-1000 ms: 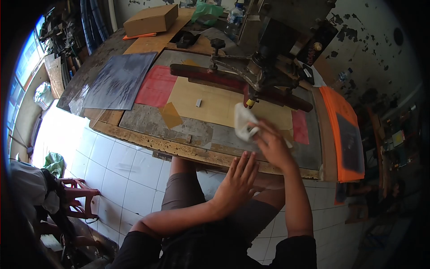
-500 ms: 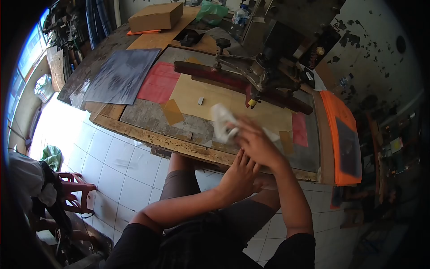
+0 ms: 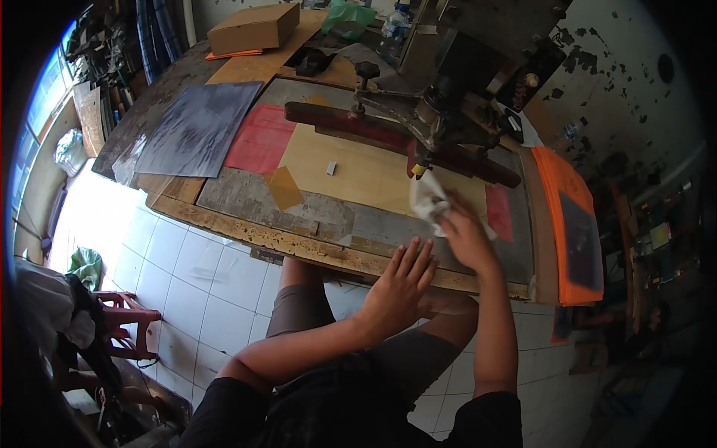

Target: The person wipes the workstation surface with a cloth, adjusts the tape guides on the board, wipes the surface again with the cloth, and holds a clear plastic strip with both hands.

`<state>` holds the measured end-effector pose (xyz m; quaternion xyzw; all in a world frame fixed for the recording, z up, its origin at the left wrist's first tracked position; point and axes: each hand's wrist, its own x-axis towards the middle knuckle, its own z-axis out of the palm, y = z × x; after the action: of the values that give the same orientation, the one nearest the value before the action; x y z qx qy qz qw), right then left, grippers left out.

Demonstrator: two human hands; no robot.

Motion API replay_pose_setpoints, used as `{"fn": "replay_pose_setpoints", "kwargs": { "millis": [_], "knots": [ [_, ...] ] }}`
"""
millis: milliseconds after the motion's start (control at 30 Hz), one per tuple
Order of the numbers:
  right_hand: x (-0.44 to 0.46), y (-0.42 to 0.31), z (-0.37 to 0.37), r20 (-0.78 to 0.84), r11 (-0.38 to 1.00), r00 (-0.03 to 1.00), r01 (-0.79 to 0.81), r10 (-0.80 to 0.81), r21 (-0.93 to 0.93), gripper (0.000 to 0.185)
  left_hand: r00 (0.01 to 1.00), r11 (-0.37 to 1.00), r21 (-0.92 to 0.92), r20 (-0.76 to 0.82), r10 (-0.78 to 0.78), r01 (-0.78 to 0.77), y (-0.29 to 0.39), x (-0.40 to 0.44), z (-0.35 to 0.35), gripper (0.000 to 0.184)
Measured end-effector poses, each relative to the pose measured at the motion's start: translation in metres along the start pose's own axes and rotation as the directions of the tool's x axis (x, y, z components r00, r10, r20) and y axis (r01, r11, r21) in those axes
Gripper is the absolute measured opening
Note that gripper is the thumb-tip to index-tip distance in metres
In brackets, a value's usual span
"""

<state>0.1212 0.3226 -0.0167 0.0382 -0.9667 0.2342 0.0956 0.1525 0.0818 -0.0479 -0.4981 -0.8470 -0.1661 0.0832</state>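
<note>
My right hand [image 3: 467, 237] grips a crumpled white cloth [image 3: 429, 203], pressed against the right part of a tan sheet [image 3: 373, 178] on the worktable. My left hand [image 3: 401, 285] rests at the table's front edge, fingers stretched out and holding nothing. Red sheets [image 3: 258, 140] flank the tan one, and a small pale piece [image 3: 331, 169] lies on it. Just above the cloth sits the yellow tip [image 3: 419, 171] of a machine fitting. A brown piece of tape [image 3: 283, 188] crosses the tan sheet's lower left corner.
The machine's dark red bar [image 3: 351, 124] spans the table behind my hands. A dark plastic sheet [image 3: 196, 128] lies left; orange folders [image 3: 547, 224] are stacked right. A cardboard box [image 3: 254, 27] and a water bottle [image 3: 394, 33] stand behind. A red stool [image 3: 128, 322] is on the floor.
My right hand has moved to the right with the cloth, away from my left hand. The left hand's fingers now show fully, laid out at the table edge.
</note>
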Motion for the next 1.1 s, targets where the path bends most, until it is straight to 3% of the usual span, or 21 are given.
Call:
{"fn": "replay_pose_setpoints", "kwargs": {
  "millis": [67,167,367,467,567,667,767,867,967,1100],
  "knots": [
    [-0.029,0.033,-0.021,-0.100,0.980,0.975,-0.199,0.198,0.004,0.027,1.000,1.000,0.002,0.028,0.008,-0.008,-0.001,0.000,-0.002,0.085],
    [-0.069,0.054,-0.041,-0.195,0.927,0.921,-0.362,0.338,-0.099,0.026,1.000,0.999,0.037,0.014,-0.001,0.001,0.001,-0.001,0.003,0.085],
    [-0.154,0.001,-0.045,-0.226,0.965,0.940,-0.263,0.255,-0.007,0.044,0.995,0.994,0.049,-0.023,-0.095,0.096,0.019,-0.005,0.002,0.087],
    [-0.173,-0.032,-0.030,-0.378,0.936,0.871,-0.351,0.315,-0.027,0.049,0.985,0.962,0.214,0.007,-0.172,0.167,0.046,-0.011,-0.005,0.087],
    [-0.176,-0.044,-0.012,-0.369,0.911,0.876,-0.385,0.311,-0.146,0.053,0.984,0.969,0.214,0.102,-0.149,0.124,0.060,-0.007,-0.013,0.084],
    [-0.167,-0.035,0.004,-0.381,0.919,0.898,-0.321,0.219,-0.228,0.052,0.985,1.000,0.018,0.175,0.007,-0.011,0.034,0.006,-0.037,0.078],
    [-0.152,-0.025,-0.011,-0.283,0.966,0.944,-0.216,0.169,-0.142,0.048,0.980,0.971,-0.220,0.151,0.126,-0.091,-0.024,0.036,-0.043,0.071],
    [-0.123,-0.012,-0.023,-0.215,0.988,0.975,-0.088,0.060,-0.124,0.044,0.986,0.987,-0.050,-0.078,0.148,-0.152,-0.068,0.039,-0.026,0.068],
    [-0.091,-0.004,-0.025,-0.147,0.988,0.989,-0.004,-0.019,-0.154,0.042,1.000,0.994,-0.110,-0.017,0.018,-0.020,-0.076,0.026,-0.020,0.066],
    [-0.053,0.005,-0.016,-0.212,0.979,0.977,-0.073,0.031,-0.192,0.041,0.998,0.997,-0.062,-0.055,-0.038,0.034,-0.079,0.021,-0.019,0.065]
  ]
}}
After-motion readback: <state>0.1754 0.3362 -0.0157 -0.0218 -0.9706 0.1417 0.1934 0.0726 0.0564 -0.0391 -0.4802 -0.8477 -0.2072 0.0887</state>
